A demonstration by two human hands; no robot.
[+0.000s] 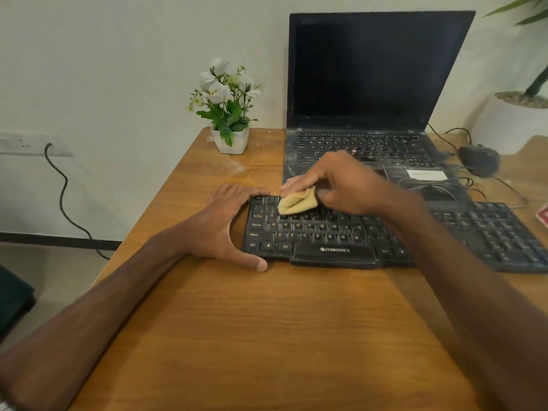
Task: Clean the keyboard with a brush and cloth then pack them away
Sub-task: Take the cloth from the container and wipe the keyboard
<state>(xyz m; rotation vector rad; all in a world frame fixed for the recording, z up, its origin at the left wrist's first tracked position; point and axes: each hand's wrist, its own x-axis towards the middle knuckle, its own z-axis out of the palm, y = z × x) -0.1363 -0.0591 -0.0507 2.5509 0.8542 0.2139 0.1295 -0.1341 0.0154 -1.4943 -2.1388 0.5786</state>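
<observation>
Black keyboard, right hand pinching bunched tan cloth, left hand spread bracing its edge

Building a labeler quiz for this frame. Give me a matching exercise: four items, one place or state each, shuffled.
Items:
1. left hand
2. beige cloth
3. laptop
4. flower pot

States:
A. open, screen dark
B. bracing the left end of the Zebronics keyboard
C. at the desk's back edge, left of the laptop
D. bunched in the right hand, on the keyboard's top-left keys

Pairs: 1-B, 2-D, 3-A, 4-C
</observation>
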